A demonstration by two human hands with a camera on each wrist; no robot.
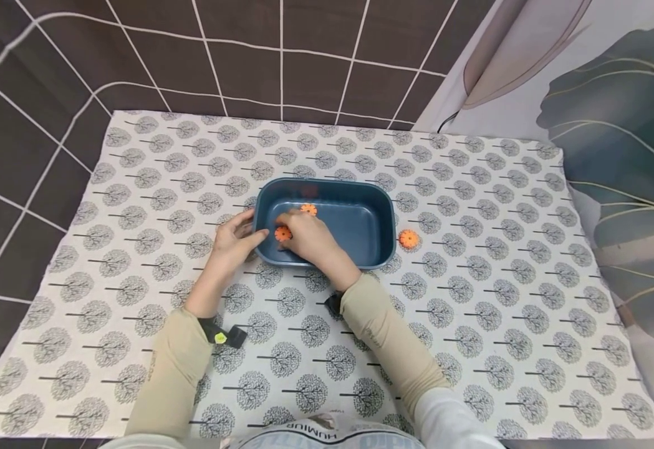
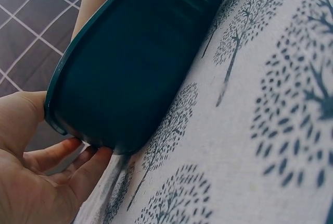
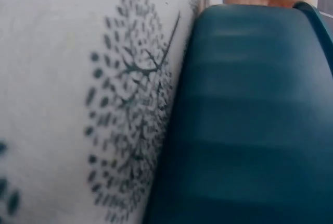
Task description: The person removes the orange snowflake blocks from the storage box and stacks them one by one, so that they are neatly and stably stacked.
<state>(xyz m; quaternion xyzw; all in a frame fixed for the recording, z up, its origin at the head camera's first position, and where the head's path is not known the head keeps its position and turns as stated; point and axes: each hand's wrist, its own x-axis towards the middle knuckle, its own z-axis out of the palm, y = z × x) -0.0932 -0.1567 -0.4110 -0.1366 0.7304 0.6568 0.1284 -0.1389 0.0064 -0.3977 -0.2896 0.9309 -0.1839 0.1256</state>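
A dark blue rectangular plastic basin point(image 1: 355, 227) sits on the cloth in the middle of the head view. At its left end my left hand point(image 1: 235, 240) holds the rim, thumb at the edge and fingers against the outer wall, as the left wrist view also shows. My right hand point(image 1: 311, 237) reaches inside the basin's left part and pinches an orange flower-shaped piece point(image 1: 283, 234) between thumb and fingers. Another orange flower-shaped piece point(image 1: 308, 209) is beyond that hand, inside the basin by the far wall. The right wrist view mostly shows the basin's ribbed outer wall point(image 3: 250, 120).
Just outside the basin's right end, a third orange flower-shaped piece point(image 1: 408, 239) lies on the tree-patterned cloth point(image 1: 489, 349). Dark tiled wall point(image 1: 315, 81) stands behind and to the left. A leaf-printed curtain point(image 1: 629, 156) hangs at the right.
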